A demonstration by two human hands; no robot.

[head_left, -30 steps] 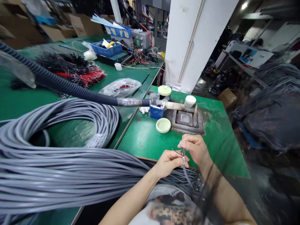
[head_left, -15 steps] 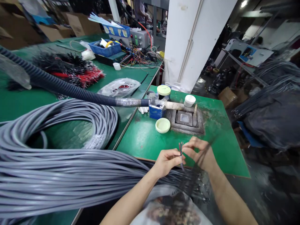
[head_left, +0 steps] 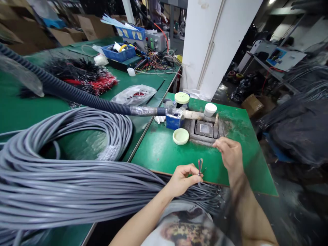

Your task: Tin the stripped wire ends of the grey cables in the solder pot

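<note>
My left hand [head_left: 183,179] pinches the end of a grey cable between thumb and forefinger. Several thin coloured wires [head_left: 200,164] fan upward out of that cable end, with bare tips. My right hand [head_left: 229,153] is raised apart from the wires, above the green board near the square metal pot [head_left: 205,128]. Its thumb and fingertips are pressed together; anything between them is too small to make out. Below both hands, many more cable ends [head_left: 205,200] hang at the board's front edge, partly behind my left forearm.
A large bundle of grey cable [head_left: 84,191] covers the left table. A corrugated hose [head_left: 102,104] runs across to a nozzle beside the pot. A pale green lid [head_left: 180,136], blue box [head_left: 173,122] and white tub [head_left: 210,109] stand around it. A white pillar [head_left: 217,44] rises behind.
My right hand has left the wire tips and moved right and up toward the pot. My left hand keeps its hold; the wires now stand more spread. The view has shifted slightly.
</note>
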